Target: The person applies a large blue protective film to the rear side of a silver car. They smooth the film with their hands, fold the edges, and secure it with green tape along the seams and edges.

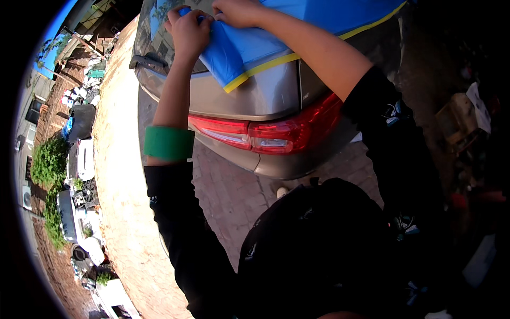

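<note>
Blue plastic masking film (260,40) with a yellow tape edge (271,64) lies across the upper rear of a grey-brown car (239,95). My left hand (190,33) is closed around the film's left end, where the film looks bunched or rolled; a bit of blue pokes out between the fingers. Just to its right, my right hand (239,11) is closed on the film near the top of the view, its fingertips partly hidden. A green tape roll (169,142) sits around my left forearm like a cuff. The yellow edge runs above the red tail light (265,133).
Below the bumper is brick paving (223,186). Sunlit ground (122,159) stretches along the left, with green bushes (50,165) and heaped goods by a brick wall. In shadow at right stands a brown box-like object (458,119).
</note>
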Motion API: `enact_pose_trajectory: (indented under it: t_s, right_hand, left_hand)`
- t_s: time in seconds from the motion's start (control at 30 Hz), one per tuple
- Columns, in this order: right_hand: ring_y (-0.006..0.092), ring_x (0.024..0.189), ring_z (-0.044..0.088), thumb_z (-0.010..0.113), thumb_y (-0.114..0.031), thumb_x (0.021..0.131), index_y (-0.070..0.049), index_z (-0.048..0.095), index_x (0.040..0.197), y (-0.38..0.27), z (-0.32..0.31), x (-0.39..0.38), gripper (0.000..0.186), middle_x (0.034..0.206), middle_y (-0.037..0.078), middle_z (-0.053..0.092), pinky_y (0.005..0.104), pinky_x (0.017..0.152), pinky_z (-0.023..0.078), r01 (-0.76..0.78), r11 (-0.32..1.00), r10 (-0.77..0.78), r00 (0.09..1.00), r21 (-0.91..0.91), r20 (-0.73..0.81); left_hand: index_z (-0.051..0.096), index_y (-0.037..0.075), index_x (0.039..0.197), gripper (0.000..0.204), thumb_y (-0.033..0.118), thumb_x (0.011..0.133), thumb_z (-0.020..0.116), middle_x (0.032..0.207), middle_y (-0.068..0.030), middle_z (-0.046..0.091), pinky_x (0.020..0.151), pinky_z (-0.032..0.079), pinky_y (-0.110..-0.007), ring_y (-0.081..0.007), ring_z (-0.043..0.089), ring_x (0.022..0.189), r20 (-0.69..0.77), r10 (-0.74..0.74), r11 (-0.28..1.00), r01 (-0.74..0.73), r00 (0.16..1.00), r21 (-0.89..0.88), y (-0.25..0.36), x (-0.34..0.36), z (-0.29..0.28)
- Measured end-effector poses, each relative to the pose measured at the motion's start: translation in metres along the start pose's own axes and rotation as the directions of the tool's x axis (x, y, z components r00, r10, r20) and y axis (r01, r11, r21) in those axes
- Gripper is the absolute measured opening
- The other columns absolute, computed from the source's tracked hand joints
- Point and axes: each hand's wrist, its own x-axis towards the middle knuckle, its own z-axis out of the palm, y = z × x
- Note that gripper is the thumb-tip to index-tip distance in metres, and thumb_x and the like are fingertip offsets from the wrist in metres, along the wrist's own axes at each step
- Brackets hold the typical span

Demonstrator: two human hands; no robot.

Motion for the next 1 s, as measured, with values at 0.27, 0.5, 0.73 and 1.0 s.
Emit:
enact_pose_trajectory:
  t_s: [0.27,0.5,0.73,1.0]
  right_hand:
    - [0.0300,0.109,0.054,0.059,-0.020,0.084,-0.011,0.070,0.087,-0.016,0.015,-0.019,0.014,0.099,0.010,0.064,0.0443,0.099,0.042,0.084,0.961,-0.174,0.925,-0.264,-0.338]
    - [0.0257,0.106,0.053,0.059,-0.023,0.085,-0.013,0.067,0.089,-0.024,0.007,-0.030,0.014,0.097,0.007,0.060,0.0409,0.096,0.041,0.061,0.933,-0.195,0.914,-0.354,-0.357]
    - [0.0262,0.111,0.053,0.059,-0.021,0.084,-0.012,0.067,0.091,-0.013,0.010,-0.019,0.013,0.101,0.008,0.062,0.0408,0.101,0.040,0.012,0.943,-0.159,0.894,-0.333,-0.419]
    - [0.0270,0.102,0.055,0.058,-0.017,0.084,-0.010,0.063,0.089,-0.029,-0.003,-0.013,0.010,0.094,0.010,0.061,0.0396,0.094,0.042,-0.004,0.957,-0.116,0.909,-0.289,-0.400]
  left_hand:
    - [0.075,0.005,0.093,0.022,0.025,0.082,0.075,0.133,-0.0226,0.054,0.106,0.034,-0.052,-0.0445,0.041,0.126,-0.088,-0.030,0.990,0.018,0.996,-0.137,0.006,-0.004,-0.004]
    - [0.074,0.007,0.095,0.019,0.024,0.087,0.074,0.136,-0.0216,0.050,0.108,0.034,-0.049,-0.0424,0.044,0.129,-0.171,0.074,0.985,-0.099,0.982,-0.142,0.026,-0.010,-0.023]
    - [0.072,0.007,0.090,0.016,0.022,0.086,0.075,0.134,-0.0241,0.049,0.109,0.034,-0.049,-0.0427,0.043,0.129,-0.243,0.076,0.978,-0.120,0.967,-0.172,0.023,-0.012,-0.019]
    - [0.041,-0.009,0.134,0.085,0.027,0.071,0.086,0.142,-0.0371,0.027,0.109,0.036,-0.048,-0.0496,0.030,0.133,-0.118,-0.459,0.831,0.379,0.881,-0.407,0.017,-0.025,0.005]
